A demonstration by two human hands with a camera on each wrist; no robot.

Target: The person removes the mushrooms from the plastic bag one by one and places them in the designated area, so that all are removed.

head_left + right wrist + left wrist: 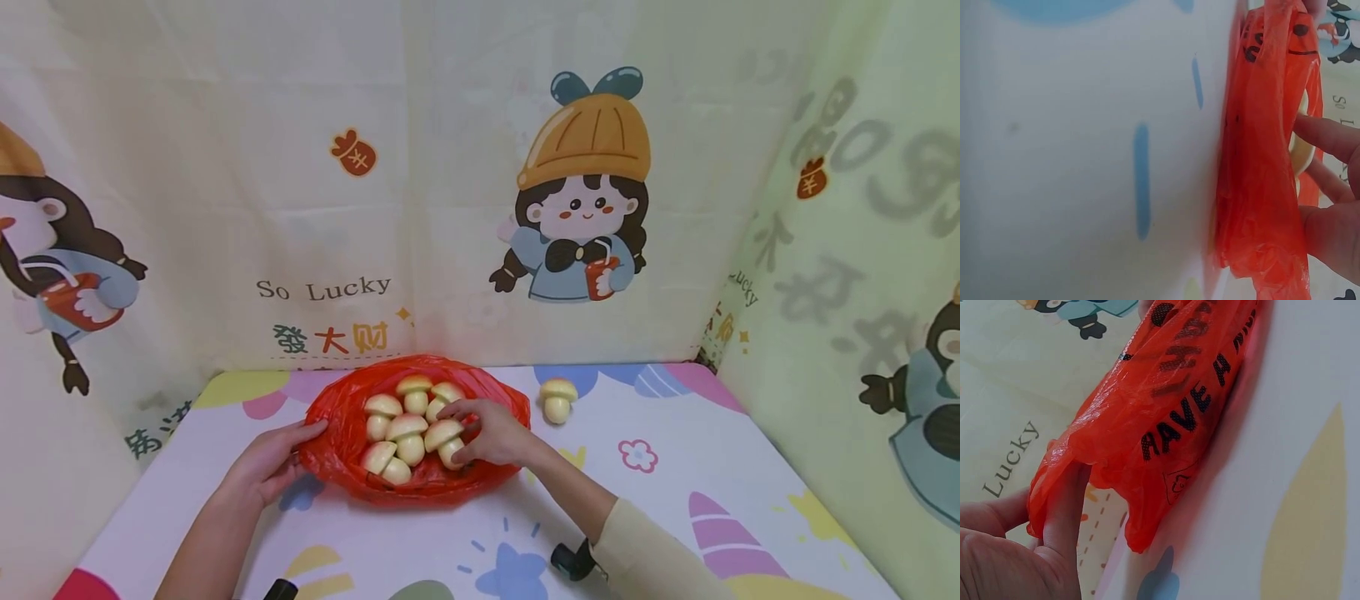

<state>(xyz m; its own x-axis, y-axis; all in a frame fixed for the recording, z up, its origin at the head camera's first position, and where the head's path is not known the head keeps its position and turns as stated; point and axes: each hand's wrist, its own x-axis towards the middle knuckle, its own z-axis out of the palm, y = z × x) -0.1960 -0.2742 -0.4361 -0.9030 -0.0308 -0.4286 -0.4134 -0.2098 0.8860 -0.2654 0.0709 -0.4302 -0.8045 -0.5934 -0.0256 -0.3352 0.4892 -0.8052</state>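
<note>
A red plastic bag [337,483] lies on the table with its mouth spread wide, and several toy mushrooms [407,439] with pale stems and yellow-pink caps sit inside. My left hand [266,462] pinches the bag's left rim between thumb and fingers; in the left wrist view the thin red film [1104,437] stretches away from that hand. Over the bag's right side, my right hand [491,432] holds a mushroom [446,435], thumb by its stem and fingers at its cap. The bag's side partly hides this mushroom [1302,153] in the right wrist view.
One more mushroom [557,402] stands on the table to the right of the bag. The patterned tabletop [600,500] meets a printed cloth backdrop [450,250] at the rear, with cloth also at both sides. A black wrist device [573,560] shows by the right sleeve.
</note>
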